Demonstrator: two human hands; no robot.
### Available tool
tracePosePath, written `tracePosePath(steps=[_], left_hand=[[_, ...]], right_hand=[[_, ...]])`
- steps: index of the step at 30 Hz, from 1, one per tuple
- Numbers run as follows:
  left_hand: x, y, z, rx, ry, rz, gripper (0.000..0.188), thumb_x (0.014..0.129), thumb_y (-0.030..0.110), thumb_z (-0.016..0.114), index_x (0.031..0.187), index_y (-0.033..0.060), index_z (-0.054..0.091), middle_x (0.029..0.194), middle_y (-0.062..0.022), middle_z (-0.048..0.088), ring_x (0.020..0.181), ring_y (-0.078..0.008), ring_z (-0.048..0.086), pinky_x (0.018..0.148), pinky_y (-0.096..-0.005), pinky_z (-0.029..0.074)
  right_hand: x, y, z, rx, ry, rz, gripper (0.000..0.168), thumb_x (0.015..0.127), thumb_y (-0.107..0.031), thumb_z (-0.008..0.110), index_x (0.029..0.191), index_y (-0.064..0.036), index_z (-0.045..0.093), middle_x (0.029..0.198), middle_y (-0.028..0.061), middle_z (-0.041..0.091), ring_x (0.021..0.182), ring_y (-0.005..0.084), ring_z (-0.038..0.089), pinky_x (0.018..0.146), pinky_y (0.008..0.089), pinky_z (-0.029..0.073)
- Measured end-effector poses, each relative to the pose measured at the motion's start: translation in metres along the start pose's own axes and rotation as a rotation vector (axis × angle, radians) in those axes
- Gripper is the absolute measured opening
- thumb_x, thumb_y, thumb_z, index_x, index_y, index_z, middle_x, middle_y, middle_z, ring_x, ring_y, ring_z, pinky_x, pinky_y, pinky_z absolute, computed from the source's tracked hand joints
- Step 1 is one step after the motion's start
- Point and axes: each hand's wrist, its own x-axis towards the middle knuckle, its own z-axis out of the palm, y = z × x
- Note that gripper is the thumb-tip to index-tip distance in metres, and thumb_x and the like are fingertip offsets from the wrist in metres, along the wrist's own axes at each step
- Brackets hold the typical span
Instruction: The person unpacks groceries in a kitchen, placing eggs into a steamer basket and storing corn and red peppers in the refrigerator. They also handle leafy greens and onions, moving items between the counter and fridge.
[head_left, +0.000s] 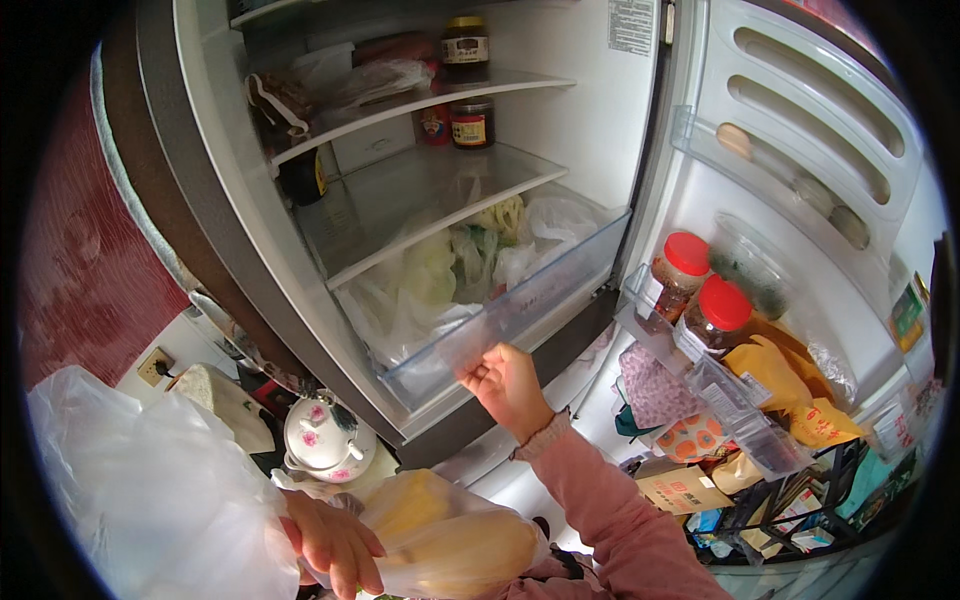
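My left hand (334, 544) grips thin plastic at the lower left. A large, translucent white plastic bag (165, 487) billows out on one side of it. On the other side, a clear plastic bag (457, 532) holds large yellowish items that I cannot identify. My right hand (506, 386) has its fingers curled at the lower edge of the refrigerator's clear crisper drawer (555, 266); the fingertips are partly hidden. Inside the drawer are pale green leafy vegetables (431, 270) and several plastic bags (559, 217).
Jars (465, 45) and wrapped food (382, 79) occupy the glass shelves (450, 169). The open door (847, 277) at right bears red-lidded jars (686, 255) and yellow packets (784, 375). Below stands a crowded black rack (832, 487). A floral lidded pot (326, 439) sits left of the refrigerator, near a wall socket (154, 366).
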Motion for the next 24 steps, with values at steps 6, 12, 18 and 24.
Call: tracePosePath(steps=[6,12,18,24], left_hand=[[0.02,-0.01,0.01,0.036,-0.019,-0.056,0.044,0.104,0.034,0.025,0.105,0.0011,0.054,0.077,-0.0203,0.068,0.081,-0.0371,0.068,0.091,-0.048,0.045],[0.074,-0.056,0.009,-0.035,-0.265,-0.115,0.035,0.101,0.029,0.035,0.109,0.0009,0.055,0.086,-0.021,0.067,0.084,-0.0389,0.066,0.09,-0.0487,0.045],[0.127,-0.05,0.056,0.572,-0.312,-0.138,0.03,0.097,0.024,0.042,0.113,0.0019,0.055,0.097,-0.0209,0.063,0.094,-0.0374,0.061,0.09,-0.047,0.045],[0.208,-0.056,0.075,1.201,-0.455,-0.064,0.029,0.094,0.019,0.048,0.117,0.003,0.055,0.107,-0.0207,0.06,0.104,-0.036,0.056,0.089,-0.0452,0.045]], right_hand=[[-0.056,-0.025,-0.004,-0.211,-0.064,0.053,0.012,0.09,-0.01,0.051,0.097,0.0,0.053,0.101,0.0133,0.058,0.095,0.0231,0.057,0.09,0.0385,0.048],[-0.114,-0.086,0.031,-1.257,-0.695,0.025,0.047,0.085,-0.021,0.067,0.124,-0.001,0.049,0.115,0.0132,0.061,0.111,0.0195,0.056,0.097,0.0318,0.043],[-0.143,-0.101,0.109,-0.725,-1.05,0.115,0.04,0.085,-0.033,0.068,0.104,-0.003,0.051,0.103,0.0102,0.057,0.098,0.0221,0.05,0.095,0.0344,0.037],[-0.125,-0.123,0.054,-0.357,-1.003,0.021,0.075,0.076,-0.028,0.077,0.132,-0.001,0.036,0.122,0.009,0.053,0.111,0.0219,0.052,0.096,0.0367,0.041]])
